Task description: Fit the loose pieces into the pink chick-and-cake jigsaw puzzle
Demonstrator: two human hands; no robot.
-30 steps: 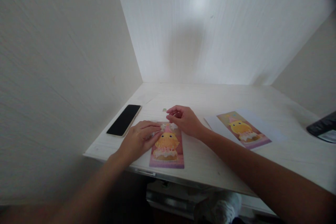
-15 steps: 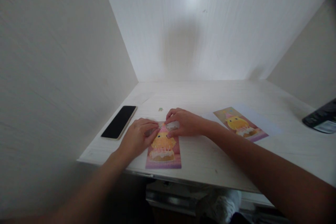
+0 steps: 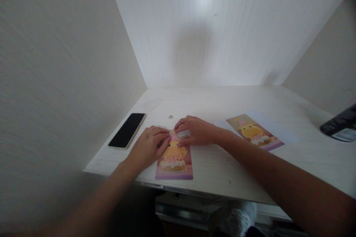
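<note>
A small upright jigsaw puzzle (image 3: 174,166) lies flat near the table's front edge, showing a yellow cartoon figure in a pink party hat behind a cake. My left hand (image 3: 151,142) grips its upper left side, fingers bent and held together. At the upper right my right hand (image 3: 196,130) has its fingertips curled onto the puzzle, with the thumb lower down by the figure's face. Both hands partly cover the top of the picture. Just beyond it rests a tiny greenish loose piece (image 3: 170,117).
A black-screened phone (image 3: 127,130) lies left of the hands. To the right, a matching printed picture (image 3: 254,133) lies on a white sheet (image 3: 287,133). A dark bottle (image 3: 340,124) is at the right edge. White panels enclose the table (image 3: 211,174) on three sides.
The view has shifted very slightly. My fingers have moved only a little on the upper part of the puzzle, which stays in place.
</note>
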